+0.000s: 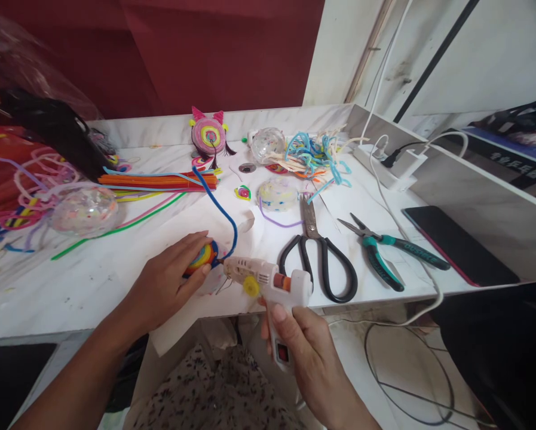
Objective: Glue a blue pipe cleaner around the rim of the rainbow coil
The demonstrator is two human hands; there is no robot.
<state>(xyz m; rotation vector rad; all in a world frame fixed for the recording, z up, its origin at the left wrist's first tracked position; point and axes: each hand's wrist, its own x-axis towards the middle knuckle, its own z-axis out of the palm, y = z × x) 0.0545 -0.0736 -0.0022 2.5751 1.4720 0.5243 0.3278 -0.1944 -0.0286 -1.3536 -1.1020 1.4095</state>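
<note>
My left hand (169,278) presses on a small ball wrapped in rainbow-coloured pipe cleaner (204,257) on the white table (70,286). A blue pipe cleaner (223,212) arcs up from the ball toward the back. My right hand (303,343) grips the handle of a white hot glue gun (268,283). The gun's nozzle points left and sits right at the ball's edge.
Black-handled scissors (316,251) and teal pliers (386,251) lie to the right of the gun. A bundle of orange pipe cleaners (160,179), clear confetti balls (85,209), a pink spiral figure (209,136) and loose pipe cleaners (312,156) fill the back. A phone (458,245) and power strip (393,167) sit right.
</note>
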